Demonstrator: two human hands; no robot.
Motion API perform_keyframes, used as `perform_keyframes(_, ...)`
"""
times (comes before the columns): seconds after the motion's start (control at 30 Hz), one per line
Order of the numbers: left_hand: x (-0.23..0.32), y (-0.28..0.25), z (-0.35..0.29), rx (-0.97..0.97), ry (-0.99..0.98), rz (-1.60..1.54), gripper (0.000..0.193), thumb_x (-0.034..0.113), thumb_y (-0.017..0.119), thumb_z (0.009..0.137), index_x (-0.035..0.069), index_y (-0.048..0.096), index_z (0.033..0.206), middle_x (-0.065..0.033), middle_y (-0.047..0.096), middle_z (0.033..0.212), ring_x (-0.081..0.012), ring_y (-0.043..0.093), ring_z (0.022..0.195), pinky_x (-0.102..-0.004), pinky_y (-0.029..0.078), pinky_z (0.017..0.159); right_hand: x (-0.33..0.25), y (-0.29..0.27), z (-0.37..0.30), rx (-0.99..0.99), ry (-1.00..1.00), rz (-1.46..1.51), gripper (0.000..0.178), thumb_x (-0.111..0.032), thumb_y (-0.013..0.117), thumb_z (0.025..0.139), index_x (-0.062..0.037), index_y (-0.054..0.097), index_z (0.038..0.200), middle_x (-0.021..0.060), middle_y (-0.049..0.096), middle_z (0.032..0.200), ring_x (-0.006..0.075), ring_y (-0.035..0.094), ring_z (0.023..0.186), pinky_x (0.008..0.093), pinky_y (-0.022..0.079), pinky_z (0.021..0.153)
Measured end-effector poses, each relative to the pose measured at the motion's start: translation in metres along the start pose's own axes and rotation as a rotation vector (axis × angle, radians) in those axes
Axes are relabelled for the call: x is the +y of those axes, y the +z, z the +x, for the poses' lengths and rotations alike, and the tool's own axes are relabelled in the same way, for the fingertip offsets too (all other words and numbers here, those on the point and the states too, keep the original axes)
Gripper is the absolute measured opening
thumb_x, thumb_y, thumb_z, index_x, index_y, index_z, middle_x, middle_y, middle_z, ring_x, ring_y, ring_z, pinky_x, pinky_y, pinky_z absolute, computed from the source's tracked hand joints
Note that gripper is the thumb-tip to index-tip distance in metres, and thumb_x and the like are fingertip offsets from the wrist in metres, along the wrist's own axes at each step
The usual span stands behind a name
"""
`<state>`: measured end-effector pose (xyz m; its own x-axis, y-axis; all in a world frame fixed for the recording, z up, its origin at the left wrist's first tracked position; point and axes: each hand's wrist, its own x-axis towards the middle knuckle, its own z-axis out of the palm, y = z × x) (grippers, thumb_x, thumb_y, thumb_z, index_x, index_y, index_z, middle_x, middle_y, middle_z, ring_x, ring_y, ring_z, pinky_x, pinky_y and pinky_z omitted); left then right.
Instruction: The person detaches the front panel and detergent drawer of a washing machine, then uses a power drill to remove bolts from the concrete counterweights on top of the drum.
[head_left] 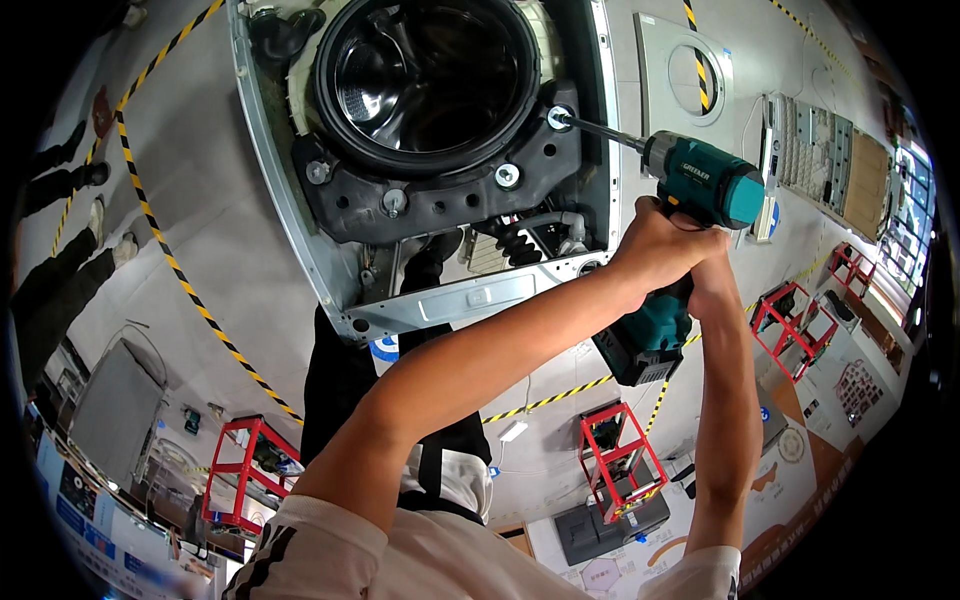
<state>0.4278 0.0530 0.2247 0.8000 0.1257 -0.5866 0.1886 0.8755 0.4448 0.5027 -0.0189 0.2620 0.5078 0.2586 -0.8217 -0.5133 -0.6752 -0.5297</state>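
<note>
A green and black cordless drill (712,185) is gripped by both my hands. My left hand (648,245) and my right hand (708,268) close around its handle, one against the other, and part of the fingers is hidden. From its chuck a long driver bit (610,131) reaches left to a bolt (559,117) at the right end of a black counterweight (455,205). That block sits below the dark rubber-rimmed drum (425,85) of an opened washing machine. Other bolts (508,176) show along the counterweight.
The machine's metal frame (480,298) runs below the counterweight, with a hose (550,220) behind it. A white front panel (655,75) with a round hole lies at the upper right. Striped tape (165,245) marks the floor. Red stands (615,460) are around, and people's legs (65,275) show at left.
</note>
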Motion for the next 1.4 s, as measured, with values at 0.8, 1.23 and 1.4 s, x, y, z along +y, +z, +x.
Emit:
perform_keyframes(0.8,0.008,0.000,-0.001,-0.025,-0.023,-0.009,0.053,0.029,0.076,0.066,-0.002,0.054,0.104,-0.0127,0.060,0.098,-0.0191,0.058,0.092,-0.0327,0.046,0.081,-0.002,-0.008,-0.001,-0.028,0.012,-0.069,0.030,-0.024,0.056,0.084,-0.0054,0.054,0.108,0.0038,0.058,0.097,0.0147,0.055,0.086,0.0312,0.046,0.076)
perform_keyframes(1.23,0.008,0.010,-0.022,-0.068,0.037,0.019,0.073,0.033,0.080,0.064,-0.004,0.042,0.114,-0.0147,0.054,0.110,-0.0204,0.053,0.104,-0.0321,0.042,0.090,0.006,-0.021,-0.022,-0.045,-0.001,-0.131,0.032,-0.025,0.055,0.086,-0.0054,0.053,0.111,0.0037,0.058,0.099,0.0147,0.055,0.087,0.0312,0.046,0.078)
perform_keyframes(1.4,0.009,0.004,-0.044,-0.133,-0.003,0.053,0.093,0.041,0.079,0.063,-0.007,0.030,0.125,-0.0172,0.047,0.118,-0.0231,0.047,0.113,-0.0329,0.038,0.096,0.022,-0.010,-0.044,0.052,-0.188,-0.090,0.035,-0.026,0.054,0.086,-0.0044,0.053,0.114,0.0041,0.058,0.101,0.0147,0.056,0.089,0.0306,0.046,0.080)
